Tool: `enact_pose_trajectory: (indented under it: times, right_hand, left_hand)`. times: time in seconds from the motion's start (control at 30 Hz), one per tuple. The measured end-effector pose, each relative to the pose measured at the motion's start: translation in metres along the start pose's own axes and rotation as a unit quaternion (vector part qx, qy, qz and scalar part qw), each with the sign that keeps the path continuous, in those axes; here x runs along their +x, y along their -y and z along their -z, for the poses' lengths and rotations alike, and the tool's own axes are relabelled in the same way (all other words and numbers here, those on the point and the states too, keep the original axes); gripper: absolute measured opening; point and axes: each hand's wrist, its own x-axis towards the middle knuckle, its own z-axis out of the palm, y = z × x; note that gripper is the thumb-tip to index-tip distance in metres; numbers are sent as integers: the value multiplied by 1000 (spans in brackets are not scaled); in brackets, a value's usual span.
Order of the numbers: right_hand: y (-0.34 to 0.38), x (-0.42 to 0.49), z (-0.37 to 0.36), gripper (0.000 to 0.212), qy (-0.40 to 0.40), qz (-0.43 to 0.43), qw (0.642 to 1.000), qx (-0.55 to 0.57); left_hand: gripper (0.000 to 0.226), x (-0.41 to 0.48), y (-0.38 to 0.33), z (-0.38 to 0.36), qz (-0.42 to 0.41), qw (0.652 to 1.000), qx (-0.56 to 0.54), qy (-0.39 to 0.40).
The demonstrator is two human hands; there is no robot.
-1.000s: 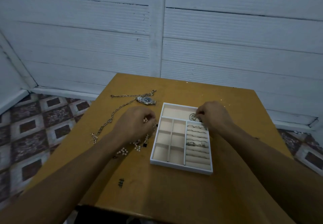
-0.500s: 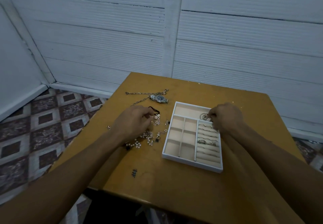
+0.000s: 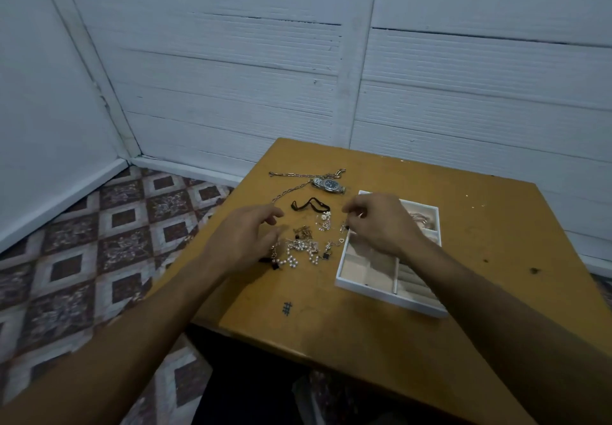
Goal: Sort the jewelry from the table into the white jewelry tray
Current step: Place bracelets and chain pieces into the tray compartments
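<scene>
Head view: the left hand point(image 3: 245, 239) hovers over the tangled jewelry pile point(image 3: 303, 247) on the tabletop point(image 3: 364, 341), its grip loose, fingers spread and holding nothing. The right hand point(image 3: 381, 222) hangs over the left edge of the white jewelry tray point(image 3: 381, 295), fingers curled toward the pile; whether its grip pinches a piece cannot be told. A wristwatch point(image 3: 328, 185) and a chain point(image 3: 288, 192) lie beyond the pile.

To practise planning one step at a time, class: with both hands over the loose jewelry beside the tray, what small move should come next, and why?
Probably the right hand should pinch one small piece at the right edge of the jewelry pile. Its fingers hover above it, beside the white tray, and the near small compartments look mostly empty. Whether it holds anything is unclear.
</scene>
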Motion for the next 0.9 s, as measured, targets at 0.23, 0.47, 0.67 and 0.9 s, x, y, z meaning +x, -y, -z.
enact_pose_trajectory:
  times: [0.23,0.47,0.67,0.9]
  right_hand:
    - [47,-14,-38,25,70,53,994,-68]
    - [64,-25,-68,22,84,92,980,-153]
    - [67,-30,-72,12,75,90,979,-166]
    - [70,-38,-76,27,68,147,944,-287]
  left_hand:
    - [29,-36,15,6,34,999,-1,-10]
    - [27,-57,19,-1,46,999,-7,-15]
    - [27,-60,14,-5,47,999,-18,-19]
    - [28,-61,8,-7,45,998,-36,-30]
